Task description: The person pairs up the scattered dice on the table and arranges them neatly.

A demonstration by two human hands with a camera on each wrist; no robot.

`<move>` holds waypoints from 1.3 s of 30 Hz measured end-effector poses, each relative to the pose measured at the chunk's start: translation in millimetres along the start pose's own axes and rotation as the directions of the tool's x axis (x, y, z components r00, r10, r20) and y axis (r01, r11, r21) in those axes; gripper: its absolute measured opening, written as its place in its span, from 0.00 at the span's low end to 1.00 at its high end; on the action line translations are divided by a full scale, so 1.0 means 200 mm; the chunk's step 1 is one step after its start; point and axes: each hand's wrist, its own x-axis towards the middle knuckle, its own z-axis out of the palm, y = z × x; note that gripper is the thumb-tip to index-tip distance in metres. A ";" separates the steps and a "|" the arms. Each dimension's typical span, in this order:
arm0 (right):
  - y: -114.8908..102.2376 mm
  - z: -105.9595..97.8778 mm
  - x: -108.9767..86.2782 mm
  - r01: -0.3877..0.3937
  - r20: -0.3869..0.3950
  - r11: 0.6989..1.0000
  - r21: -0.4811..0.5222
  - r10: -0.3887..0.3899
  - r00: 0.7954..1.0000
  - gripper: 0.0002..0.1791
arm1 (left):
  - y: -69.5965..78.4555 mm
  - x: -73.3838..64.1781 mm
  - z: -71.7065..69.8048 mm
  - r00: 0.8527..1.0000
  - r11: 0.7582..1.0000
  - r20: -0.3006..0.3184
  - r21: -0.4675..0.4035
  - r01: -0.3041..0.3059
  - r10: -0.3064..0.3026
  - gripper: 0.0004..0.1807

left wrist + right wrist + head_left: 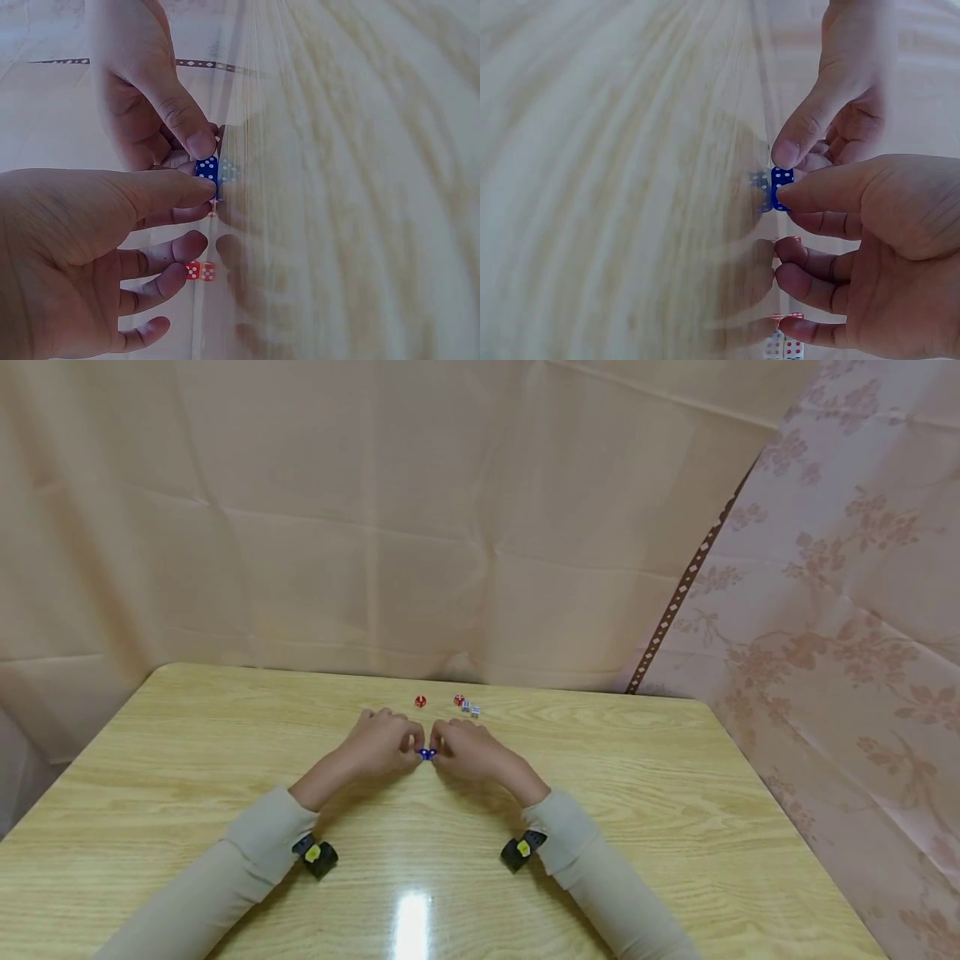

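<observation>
Two small blue dice (427, 754) with white dots sit side by side at the tabletop, between the two hands. My left hand (382, 743) pinches the left blue die between thumb and index finger, its other fingers loosely bent. From the opposite side my right hand (471, 750) pinches the right blue die in the same way. In the left wrist view the blue dice (207, 166) line up closely, partly covered by the thumbs. The right wrist view also shows the blue dice (782, 178) low against the wood, with their reflection beside them.
Beyond the hands lie a red die (420, 701) on the left, another red die (459, 699) to the right, and two white dice (476, 712) near it. The glossy wooden table (420, 835) ends at a beige curtain (420, 527) behind.
</observation>
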 end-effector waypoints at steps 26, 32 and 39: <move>-0.01 0.00 -0.03 -0.034 0.029 0.999 -0.020 0.035 0.999 0.05 | 0.01 0.00 -0.01 1.000 1.000 0.020 0.003 0.003 -0.003 0.05; -0.01 0.00 -0.04 -0.035 0.033 0.999 -0.026 0.036 0.999 0.04 | 0.01 0.00 0.00 1.000 1.000 0.017 0.007 -0.001 0.001 0.07; -0.02 0.01 -0.04 -0.048 0.037 0.999 -0.010 0.048 0.998 0.05 | 0.01 -0.01 -0.03 0.999 1.000 0.046 -0.017 0.024 -0.024 0.09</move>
